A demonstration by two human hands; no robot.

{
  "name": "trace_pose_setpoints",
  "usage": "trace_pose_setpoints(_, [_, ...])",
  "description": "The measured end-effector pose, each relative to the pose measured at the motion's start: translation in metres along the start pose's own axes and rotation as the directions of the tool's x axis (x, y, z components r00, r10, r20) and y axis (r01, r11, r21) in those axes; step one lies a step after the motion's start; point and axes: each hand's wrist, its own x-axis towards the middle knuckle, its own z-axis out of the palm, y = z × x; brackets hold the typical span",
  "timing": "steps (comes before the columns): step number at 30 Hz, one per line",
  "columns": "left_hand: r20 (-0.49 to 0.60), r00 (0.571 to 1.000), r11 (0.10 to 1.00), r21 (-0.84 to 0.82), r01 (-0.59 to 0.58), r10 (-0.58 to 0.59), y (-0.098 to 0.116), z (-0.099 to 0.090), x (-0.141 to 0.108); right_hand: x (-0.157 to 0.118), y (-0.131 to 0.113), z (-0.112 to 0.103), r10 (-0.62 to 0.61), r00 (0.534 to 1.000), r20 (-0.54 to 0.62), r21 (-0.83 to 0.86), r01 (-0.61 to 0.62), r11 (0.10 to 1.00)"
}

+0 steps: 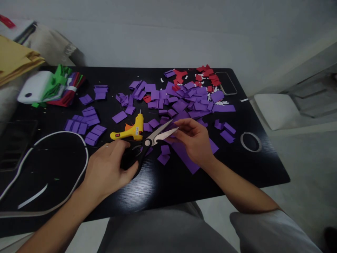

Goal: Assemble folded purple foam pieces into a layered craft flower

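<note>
Black-handled scissors are in my left hand, with fingers and thumb in the handle loops. Their blades are spread and point right, the tips close to my right hand. The fingers of my right hand are pinched together over a purple piece, mostly hidden by them. Beneath that hand lies a larger purple sheet. Behind the scissors rests a yellow glue gun. Many cut and folded purple pieces are heaped beyond my hands.
Red pieces lie among white scraps at the back right. A roll of tape sits near the right edge. On the left are a white cable loop, purple folded pieces, and a bundle of green and red material.
</note>
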Motion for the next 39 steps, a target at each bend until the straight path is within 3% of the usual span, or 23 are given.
trace_pose_setpoints(24, [0.003,1.0,0.994,-0.112,0.017,-0.017,-0.0022,0.0038,-0.0003,0.0007,0.0013,-0.0014,0.049,0.998,0.039,0.061,-0.051,0.997])
trace_pose_setpoints(39, [0.03,0.999,0.988,-0.149,0.024,-0.02,-0.0066,0.0073,-0.004,0.0006,-0.0013,0.0009,0.102,0.995,-0.001,0.065,-0.102,0.993])
